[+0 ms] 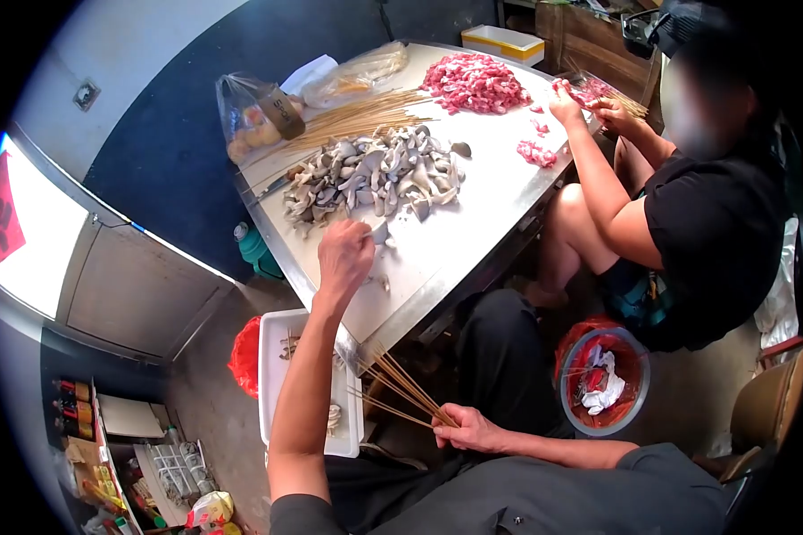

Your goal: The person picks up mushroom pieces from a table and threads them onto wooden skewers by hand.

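Note:
Grey oyster mushrooms [375, 174] lie heaped on the white table [473, 205]. Just in front of the heap, my left hand [346, 254] is closed on a mushroom piece [379, 234]. My right hand [464, 428] grips several thin wooden skewers [401, 385] near my lap, their far ends by the table corner. A white tray [359, 410] holding some mushroom pieces is partly hidden under my left forearm. Behind the heap lie many loose skewers [357, 118]. Small mushroom scraps sit on the table near my left wrist.
Across the table's right side, a co-worker [714, 214] holds meat and skewers. A pile of raw meat [475, 83] lies at the back. Plastic bags [245, 116] stand at the left edge. A lined bin [603, 379] and a teal bottle [257, 250] are on the floor.

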Demonstrator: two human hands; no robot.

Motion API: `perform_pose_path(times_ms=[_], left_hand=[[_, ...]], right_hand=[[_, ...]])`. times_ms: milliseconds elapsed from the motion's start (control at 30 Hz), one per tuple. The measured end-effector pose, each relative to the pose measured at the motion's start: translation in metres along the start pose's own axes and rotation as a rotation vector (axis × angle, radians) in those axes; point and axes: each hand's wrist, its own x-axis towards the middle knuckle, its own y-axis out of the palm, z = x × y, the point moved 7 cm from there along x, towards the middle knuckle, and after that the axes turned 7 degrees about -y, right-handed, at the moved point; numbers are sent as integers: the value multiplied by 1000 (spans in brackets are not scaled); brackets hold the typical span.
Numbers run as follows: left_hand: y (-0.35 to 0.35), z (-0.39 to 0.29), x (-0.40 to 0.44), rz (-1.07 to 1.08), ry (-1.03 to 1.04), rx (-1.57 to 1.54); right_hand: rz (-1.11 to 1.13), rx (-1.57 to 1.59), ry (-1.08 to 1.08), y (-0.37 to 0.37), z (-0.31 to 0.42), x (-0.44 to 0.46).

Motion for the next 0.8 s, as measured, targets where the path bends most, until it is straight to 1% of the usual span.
perform_pose_path(times_ms=[67,133,300,367,500,567,600,667,733,800], left_hand=[[0,13,-9,13,-149,-168],[-2,12,-14,10,-151,-176],[-2,9,-19,34,-130,-177],[-1,-1,-17,101,-38,-158],[2,-11,-12,115,-40,-137],[-5,-19,1,-27,-9,-107],[-1,-23,9,-25,-8,-108],[3,-37,29,-61,65,-170],[13,-50,49,-27,94,-139],[27,-65,67,-23,178,-141]], right_hand=[[2,-3,-14,1,1,0],[-5,-39,-39,1,3,0],[1,-18,-38,1,1,-2],[0,-23,-46,1,1,-3],[-8,-23,-56,0,2,-3],[-12,-23,-49,1,0,-3],[-7,-19,-46,2,-1,-3],[-6,-16,-45,2,-1,-3],[6,2,-38,3,-2,-4],[1,39,-26,4,0,-4]])
